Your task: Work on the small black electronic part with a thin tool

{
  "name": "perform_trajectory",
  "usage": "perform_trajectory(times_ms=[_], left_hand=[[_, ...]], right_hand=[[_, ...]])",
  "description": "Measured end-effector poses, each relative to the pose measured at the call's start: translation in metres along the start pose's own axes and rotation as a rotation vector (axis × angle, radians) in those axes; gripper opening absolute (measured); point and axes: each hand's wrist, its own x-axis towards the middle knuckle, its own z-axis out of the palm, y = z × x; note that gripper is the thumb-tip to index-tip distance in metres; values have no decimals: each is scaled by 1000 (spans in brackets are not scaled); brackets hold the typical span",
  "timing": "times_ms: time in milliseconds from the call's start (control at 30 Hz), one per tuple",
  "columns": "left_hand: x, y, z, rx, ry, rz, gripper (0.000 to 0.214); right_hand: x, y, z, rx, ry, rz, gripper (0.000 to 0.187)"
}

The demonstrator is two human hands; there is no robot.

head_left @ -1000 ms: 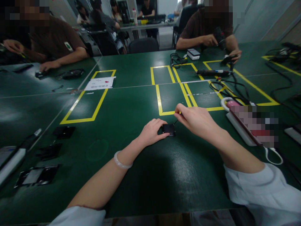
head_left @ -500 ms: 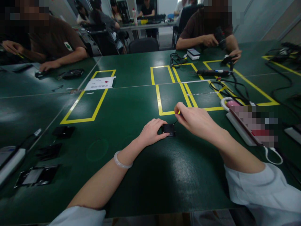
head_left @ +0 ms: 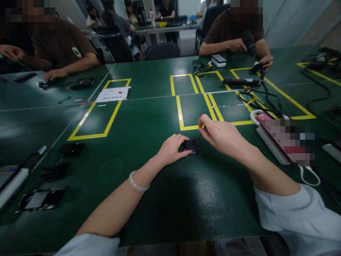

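A small black device (head_left: pixel 191 146) lies on the green table (head_left: pixel 149 121) just in front of me. My left hand (head_left: pixel 172 149) is curled over its left side, fingers pressed on it, holding it down. My right hand (head_left: pixel 222 137) hovers just behind and right of the device, fingers pinched on a thin dark tool (head_left: pixel 199 136) whose tip points down at the device's top right corner. A pale bangle (head_left: pixel 137 183) circles my left wrist.
Several black parts (head_left: pixel 71 148) lie at the left edge near a white bar (head_left: pixel 12 185). Yellow tape boxes (head_left: pixel 191 106) mark the table. A white power strip (head_left: pixel 274 145), cables (head_left: pixel 258 99) and a soldering-type tool (head_left: pixel 239 82) sit right. Other people work at the far side.
My right hand has shifted slightly, its pinched fingertips staying above the device's corner. The left hand and the device have not moved.
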Motion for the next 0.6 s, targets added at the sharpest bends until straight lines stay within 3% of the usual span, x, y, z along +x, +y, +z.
perform_trajectory(times_ms=[600], left_hand=[[-1, 1, -1, 16, -4, 9, 35]], right_hand=[[-1, -1, -1, 18, 20, -15, 21]])
